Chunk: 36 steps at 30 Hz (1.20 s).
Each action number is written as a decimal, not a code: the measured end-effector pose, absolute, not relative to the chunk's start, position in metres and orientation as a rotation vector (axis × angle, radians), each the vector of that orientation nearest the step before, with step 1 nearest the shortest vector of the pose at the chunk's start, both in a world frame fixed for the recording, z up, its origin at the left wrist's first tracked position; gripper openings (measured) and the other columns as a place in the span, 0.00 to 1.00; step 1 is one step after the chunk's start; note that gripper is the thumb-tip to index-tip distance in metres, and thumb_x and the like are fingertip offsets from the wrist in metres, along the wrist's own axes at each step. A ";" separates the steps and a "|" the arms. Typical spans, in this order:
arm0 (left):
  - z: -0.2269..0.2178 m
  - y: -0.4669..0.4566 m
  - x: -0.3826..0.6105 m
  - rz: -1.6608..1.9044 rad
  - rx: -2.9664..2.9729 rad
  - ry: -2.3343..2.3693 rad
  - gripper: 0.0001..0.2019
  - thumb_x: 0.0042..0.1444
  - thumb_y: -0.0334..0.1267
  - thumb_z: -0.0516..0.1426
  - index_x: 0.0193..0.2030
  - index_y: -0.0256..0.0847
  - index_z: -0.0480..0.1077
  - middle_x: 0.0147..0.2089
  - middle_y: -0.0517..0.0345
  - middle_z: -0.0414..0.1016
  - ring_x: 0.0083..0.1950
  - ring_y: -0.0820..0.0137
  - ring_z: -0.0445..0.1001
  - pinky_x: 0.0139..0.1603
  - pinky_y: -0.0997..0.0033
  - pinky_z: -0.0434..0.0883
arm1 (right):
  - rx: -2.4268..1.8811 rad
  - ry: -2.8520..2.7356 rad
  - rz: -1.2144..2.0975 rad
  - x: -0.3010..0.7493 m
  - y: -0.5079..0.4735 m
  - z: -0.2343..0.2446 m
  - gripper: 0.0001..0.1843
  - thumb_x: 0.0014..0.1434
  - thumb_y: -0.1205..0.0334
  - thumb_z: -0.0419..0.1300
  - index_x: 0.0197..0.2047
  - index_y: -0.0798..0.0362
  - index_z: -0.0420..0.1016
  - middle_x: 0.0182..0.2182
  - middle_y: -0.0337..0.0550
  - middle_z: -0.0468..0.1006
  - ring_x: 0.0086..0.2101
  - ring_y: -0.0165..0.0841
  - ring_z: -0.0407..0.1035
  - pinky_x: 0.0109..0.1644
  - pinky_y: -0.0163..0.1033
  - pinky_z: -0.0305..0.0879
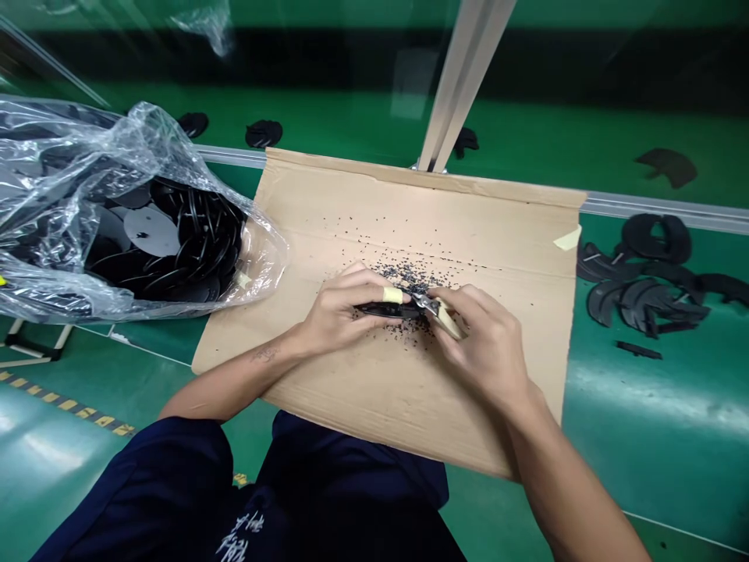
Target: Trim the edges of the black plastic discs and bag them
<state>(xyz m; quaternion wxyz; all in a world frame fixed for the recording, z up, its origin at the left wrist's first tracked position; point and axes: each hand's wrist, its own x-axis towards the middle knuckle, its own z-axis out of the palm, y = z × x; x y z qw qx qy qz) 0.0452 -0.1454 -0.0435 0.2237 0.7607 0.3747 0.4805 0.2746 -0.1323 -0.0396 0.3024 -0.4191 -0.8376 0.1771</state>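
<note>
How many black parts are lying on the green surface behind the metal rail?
4. One part far left beyond the plastic bag, a second just right of it, a third beside the slanted metal post, a fourth far right. The bag or post may hide others.

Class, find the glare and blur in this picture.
Head view: glare streaks the clear plastic bag and glossy green bench top; the far background is soft; the left hand, gripping a small black part, and right hand, gripping a taped tool, are sharp on the brown cardboard sheet.
</note>
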 end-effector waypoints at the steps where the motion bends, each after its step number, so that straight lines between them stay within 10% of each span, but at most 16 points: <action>1: -0.043 -0.146 0.045 1.348 2.064 1.021 0.11 0.59 0.38 0.67 0.47 0.39 0.79 0.41 0.54 0.82 0.40 0.73 0.78 0.39 0.71 0.76 | -1.108 -2.160 0.598 0.274 -0.132 -0.039 0.13 0.63 0.65 0.61 0.51 0.52 0.77 0.35 0.43 0.79 0.31 0.34 0.70 0.33 0.39 0.65; 5: -0.042 -0.147 0.047 1.425 1.989 0.967 0.11 0.56 0.35 0.69 0.45 0.35 0.78 0.41 0.52 0.83 0.43 0.72 0.81 0.44 0.72 0.79 | -1.024 -1.999 0.817 0.268 -0.134 -0.038 0.09 0.62 0.60 0.65 0.46 0.51 0.77 0.35 0.41 0.79 0.31 0.33 0.71 0.32 0.38 0.66; 17: -0.049 -0.143 0.042 1.242 2.322 1.102 0.14 0.61 0.30 0.61 0.54 0.39 0.74 0.48 0.49 0.78 0.50 0.67 0.76 0.49 0.63 0.76 | -0.882 -2.336 -0.041 0.269 -0.138 -0.040 0.11 0.63 0.75 0.55 0.41 0.52 0.74 0.29 0.42 0.78 0.30 0.34 0.64 0.33 0.41 0.56; 36: -0.041 -0.152 0.045 1.250 2.032 1.002 0.08 0.64 0.31 0.60 0.49 0.38 0.76 0.43 0.53 0.82 0.45 0.72 0.80 0.46 0.72 0.79 | -1.011 -2.110 0.444 0.281 -0.125 -0.032 0.10 0.62 0.70 0.58 0.46 0.51 0.77 0.32 0.41 0.75 0.31 0.33 0.68 0.34 0.39 0.63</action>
